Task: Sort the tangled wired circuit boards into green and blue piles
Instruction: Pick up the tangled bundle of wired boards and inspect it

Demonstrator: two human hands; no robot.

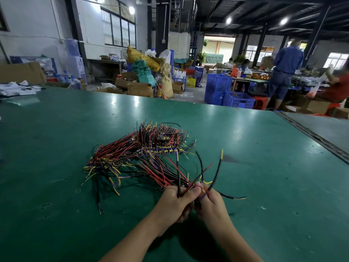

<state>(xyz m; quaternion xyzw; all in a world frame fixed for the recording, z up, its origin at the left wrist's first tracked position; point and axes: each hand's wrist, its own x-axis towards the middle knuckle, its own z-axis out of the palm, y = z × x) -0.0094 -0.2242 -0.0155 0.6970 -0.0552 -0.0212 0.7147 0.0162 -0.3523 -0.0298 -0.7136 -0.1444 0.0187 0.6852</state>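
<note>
A tangled heap of wired circuit boards lies on the green table, its red, black, yellow and purple wires spreading in all directions. Small boards show as a dark row in the heap's middle. At the heap's near right edge my left hand grips a cluster of wires. Touching it on the right, my right hand pinches the same wired piece, whose loose black, red and yellow leads fan upward and to the right. The board in my hands is hidden by my fingers.
A metal seam runs diagonally across the table's right side. White papers lie at the far left edge. Beyond the table are cardboard boxes, sacks, blue crates and people working at another bench.
</note>
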